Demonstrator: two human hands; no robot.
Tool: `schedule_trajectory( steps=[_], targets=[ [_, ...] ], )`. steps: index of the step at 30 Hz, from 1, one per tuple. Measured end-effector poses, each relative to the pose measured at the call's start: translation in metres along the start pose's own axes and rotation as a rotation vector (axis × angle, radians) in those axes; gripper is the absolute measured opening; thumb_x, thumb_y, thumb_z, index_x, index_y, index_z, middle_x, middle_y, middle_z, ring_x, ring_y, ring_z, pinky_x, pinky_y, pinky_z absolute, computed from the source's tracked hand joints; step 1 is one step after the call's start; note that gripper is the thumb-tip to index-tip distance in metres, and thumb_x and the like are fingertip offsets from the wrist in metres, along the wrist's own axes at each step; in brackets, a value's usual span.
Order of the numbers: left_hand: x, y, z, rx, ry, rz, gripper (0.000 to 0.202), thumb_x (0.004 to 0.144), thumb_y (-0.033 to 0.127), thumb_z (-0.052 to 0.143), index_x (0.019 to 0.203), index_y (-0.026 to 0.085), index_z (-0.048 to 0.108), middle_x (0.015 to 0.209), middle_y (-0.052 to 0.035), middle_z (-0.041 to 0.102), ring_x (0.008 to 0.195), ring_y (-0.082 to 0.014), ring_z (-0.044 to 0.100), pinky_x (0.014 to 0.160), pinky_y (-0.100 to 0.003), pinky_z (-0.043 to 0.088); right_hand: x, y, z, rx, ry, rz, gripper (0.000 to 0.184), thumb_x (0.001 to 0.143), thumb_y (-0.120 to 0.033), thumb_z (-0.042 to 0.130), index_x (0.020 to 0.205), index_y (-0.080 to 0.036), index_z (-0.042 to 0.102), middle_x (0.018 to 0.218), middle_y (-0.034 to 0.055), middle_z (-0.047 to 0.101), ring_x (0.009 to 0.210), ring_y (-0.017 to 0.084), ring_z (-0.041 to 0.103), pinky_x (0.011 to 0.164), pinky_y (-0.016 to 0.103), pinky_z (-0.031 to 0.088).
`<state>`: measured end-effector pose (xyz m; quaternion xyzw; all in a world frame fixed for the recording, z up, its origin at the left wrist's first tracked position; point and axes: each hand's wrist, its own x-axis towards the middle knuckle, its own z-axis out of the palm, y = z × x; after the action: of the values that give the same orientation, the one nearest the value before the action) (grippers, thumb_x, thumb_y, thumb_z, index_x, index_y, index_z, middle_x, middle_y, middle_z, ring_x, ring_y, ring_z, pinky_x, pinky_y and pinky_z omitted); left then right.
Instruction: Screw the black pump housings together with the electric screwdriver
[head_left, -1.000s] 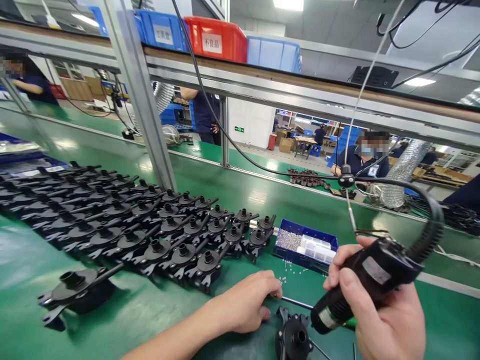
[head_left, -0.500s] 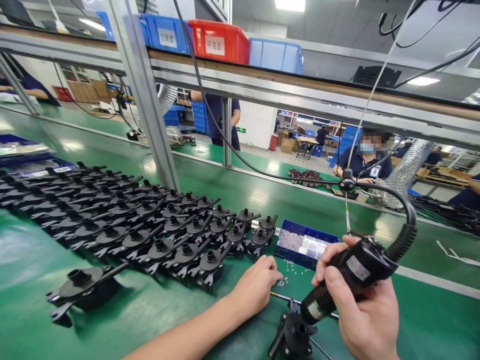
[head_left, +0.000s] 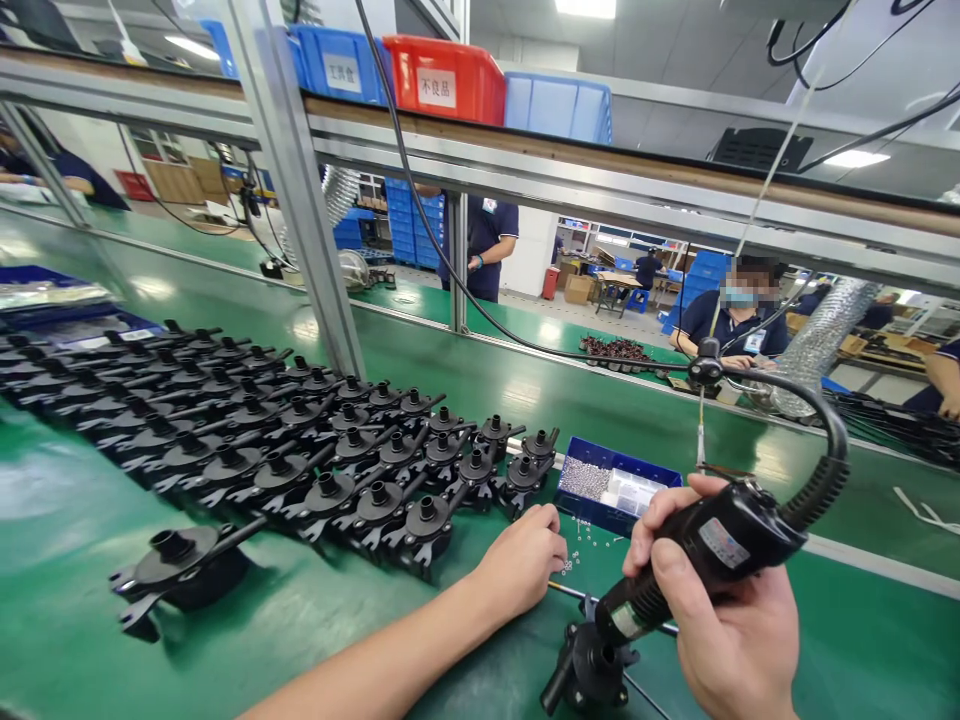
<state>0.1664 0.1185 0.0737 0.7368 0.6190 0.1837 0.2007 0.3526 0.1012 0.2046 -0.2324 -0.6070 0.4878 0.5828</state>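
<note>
My right hand point(head_left: 739, 640) is wrapped round a black electric screwdriver point(head_left: 712, 545), which is tilted down to the left. The screwdriver's nose end meets a round black plastic housing point(head_left: 592, 665) on the bench in front of me. Exactly where its tip sits is hidden. My left hand point(head_left: 521, 562) rests on the green bench top with its fingers curled in. Anything between those fingertips is too small or hidden to name. Small metal nuts point(head_left: 568, 566) lie scattered just right of the left hand. Behind them stands a blue tray point(head_left: 622, 515) holding many more.
Rows of black housings point(head_left: 330, 490) cover the bench on the left, with one single housing point(head_left: 176, 570) nearer me. A thin rod point(head_left: 566, 590) lies beside the work. The screwdriver's cable point(head_left: 832, 430) loops up behind it. A metal post point(head_left: 300, 200) and co-workers stand beyond.
The view has shifted slightly. My left fingers have drawn in a little beside the loose nuts. The screwdriver stays at the housing. In the background, a standing person has moved right.
</note>
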Motion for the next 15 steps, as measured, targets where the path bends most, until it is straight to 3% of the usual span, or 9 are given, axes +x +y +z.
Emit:
schedule_trajectory(
  steps=[5,8,11,15],
  targets=[
    [-0.006,0.013,-0.003,-0.036,-0.014,-0.08,0.027,0.093,0.0,0.048,0.101,0.015,0.069,0.117,-0.0161,0.063,0.118,-0.0334,0.057,0.101,-0.042,0.047,-0.003,0.003,0.001,0.036,-0.04,0.047,0.033,0.105,-0.033,0.078,0.133,-0.034,0.06,0.102,0.0016,0.069,0.075,0.017,0.069,0.068,0.032,0.062],
    [-0.019,0.02,-0.013,-0.158,-0.051,-0.126,0.019,0.096,0.008,0.049,0.1,0.019,0.064,0.108,-0.0106,0.066,0.104,-0.0287,0.061,0.092,-0.038,0.048,-0.004,0.004,0.001,0.042,-0.035,0.062,0.035,0.104,-0.033,0.078,0.135,-0.034,0.06,0.103,0.002,0.069,0.075,0.017,0.069,0.069,0.033,0.064],
    [-0.031,0.022,-0.022,-0.336,-0.229,-0.161,0.012,0.09,0.015,0.059,0.081,0.023,0.058,0.08,0.0003,0.063,0.076,-0.0202,0.057,0.067,-0.03,0.042,-0.005,0.005,0.0,0.041,-0.052,0.073,0.036,0.104,-0.034,0.078,0.135,-0.035,0.059,0.105,0.0016,0.069,0.076,0.017,0.069,0.072,0.034,0.064],
    [-0.032,0.019,-0.02,-0.55,-0.534,-0.298,0.012,0.075,0.018,0.059,0.067,0.023,0.053,0.055,0.0039,0.053,0.048,-0.0161,0.049,0.047,-0.025,0.035,-0.006,0.004,0.001,0.034,-0.067,0.085,0.035,0.105,-0.033,0.077,0.135,-0.035,0.059,0.104,0.0016,0.068,0.076,0.018,0.069,0.071,0.035,0.063]
  ],
)
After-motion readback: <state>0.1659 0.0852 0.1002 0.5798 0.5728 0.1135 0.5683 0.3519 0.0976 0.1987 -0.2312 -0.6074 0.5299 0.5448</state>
